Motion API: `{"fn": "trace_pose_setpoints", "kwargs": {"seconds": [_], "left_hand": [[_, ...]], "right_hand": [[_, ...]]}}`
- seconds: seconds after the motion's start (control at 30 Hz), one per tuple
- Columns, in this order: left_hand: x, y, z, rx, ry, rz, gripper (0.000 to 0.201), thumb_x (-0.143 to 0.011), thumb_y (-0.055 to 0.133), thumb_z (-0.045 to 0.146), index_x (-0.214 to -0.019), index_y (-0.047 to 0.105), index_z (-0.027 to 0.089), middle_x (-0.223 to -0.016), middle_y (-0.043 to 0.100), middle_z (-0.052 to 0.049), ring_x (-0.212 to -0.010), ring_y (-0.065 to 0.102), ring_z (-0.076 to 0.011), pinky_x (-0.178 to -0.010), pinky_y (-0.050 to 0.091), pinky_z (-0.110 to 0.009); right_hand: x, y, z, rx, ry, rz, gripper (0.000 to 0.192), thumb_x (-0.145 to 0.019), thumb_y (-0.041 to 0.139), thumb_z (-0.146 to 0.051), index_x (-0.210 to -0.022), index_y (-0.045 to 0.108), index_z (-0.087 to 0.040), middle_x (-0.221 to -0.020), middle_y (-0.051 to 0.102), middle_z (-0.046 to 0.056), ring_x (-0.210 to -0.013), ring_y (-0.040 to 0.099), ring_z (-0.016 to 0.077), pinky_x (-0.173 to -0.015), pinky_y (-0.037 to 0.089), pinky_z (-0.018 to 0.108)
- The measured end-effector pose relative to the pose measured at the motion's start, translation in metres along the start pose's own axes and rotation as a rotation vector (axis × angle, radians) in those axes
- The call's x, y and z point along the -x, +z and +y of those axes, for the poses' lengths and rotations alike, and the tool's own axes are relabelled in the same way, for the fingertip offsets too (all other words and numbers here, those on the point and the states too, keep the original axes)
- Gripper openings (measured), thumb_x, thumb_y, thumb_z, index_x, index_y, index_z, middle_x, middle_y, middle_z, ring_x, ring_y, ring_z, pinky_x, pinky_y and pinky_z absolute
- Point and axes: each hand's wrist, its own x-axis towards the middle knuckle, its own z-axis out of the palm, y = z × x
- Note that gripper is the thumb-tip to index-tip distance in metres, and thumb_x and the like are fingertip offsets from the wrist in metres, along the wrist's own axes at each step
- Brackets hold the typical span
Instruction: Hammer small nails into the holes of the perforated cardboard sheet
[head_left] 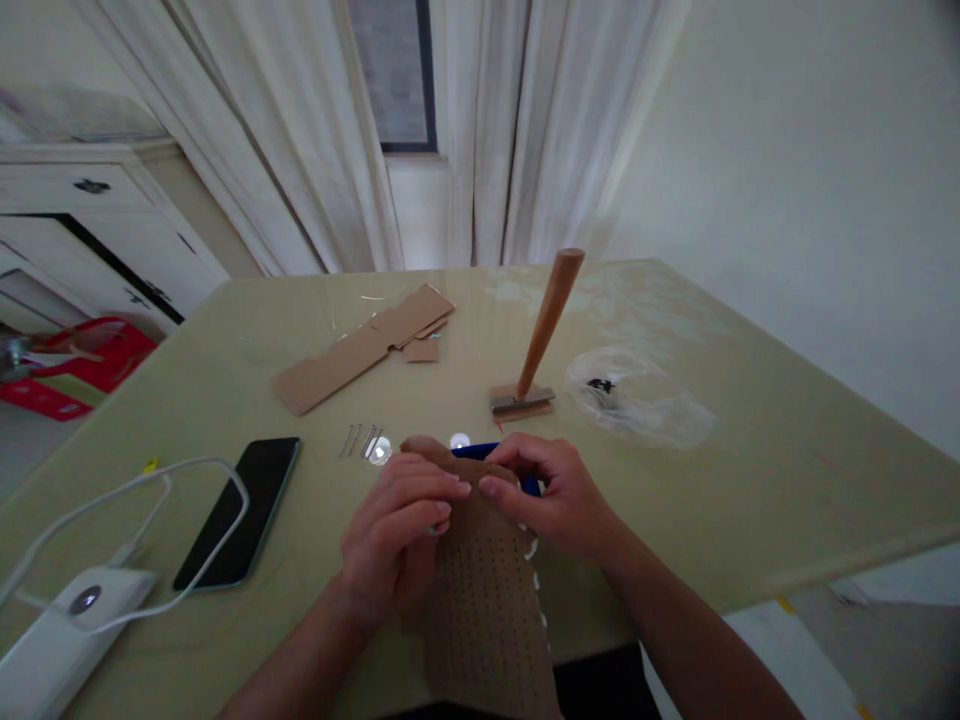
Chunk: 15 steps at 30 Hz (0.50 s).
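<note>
Both hands grip the upper end of a brown sheet [491, 600] pierced with rows of small holes, with white thread or trim along its right edge. My left hand [401, 520] is closed on its upper left side, fingertips lying over the surface. With thumb and fingers, my right hand [551, 490] pinches the upper right corner. The sheet's top edge bends upward, and its lower end runs down toward my lap. A blue object [476, 451] shows partly behind it; its kind is hidden. Just beyond lie several thin metal pins [360, 440] and a clear round disc [380, 451].
A hammer-like tool [551, 315] stands handle up on a small brown piece. To its right lies a clear plastic bag [652, 400] with small black items. Brown cardboard strips [360, 355] lie behind. A phone [244, 515] and a corded white power strip [82, 640] are at left.
</note>
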Motion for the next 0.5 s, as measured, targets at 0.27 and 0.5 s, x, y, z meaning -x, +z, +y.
{"fn": "trace_pose_setpoints", "kwargs": {"seconds": [0.27, 0.5], "left_hand": [[-0.007, -0.044, -0.042, -0.407, -0.662, 0.314, 0.017, -0.101, 0.071, 0.037, -0.107, 0.072, 0.021, -0.091, 0.080, -0.003, -0.083, 0.077, -0.0203, -0.083, 0.061, -0.036], [-0.005, -0.088, -0.080, -0.972, -1.087, -0.330, 0.026, -0.100, 0.057, 0.040, -0.100, 0.076, 0.022, -0.101, 0.081, -0.013, -0.094, 0.075, -0.0371, -0.081, 0.055, -0.047]], "right_hand": [[0.000, 0.000, 0.000, -0.105, 0.031, 0.052, 0.020, -0.093, 0.079, -0.037, -0.088, 0.076, -0.018, -0.070, 0.065, -0.001, -0.059, 0.051, 0.0109, -0.052, 0.038, 0.023], [0.001, -0.002, -0.001, -0.111, 0.024, 0.070, 0.020, -0.093, 0.079, -0.037, -0.089, 0.076, -0.018, -0.068, 0.063, -0.002, -0.057, 0.050, 0.0103, -0.051, 0.036, 0.023]]}}
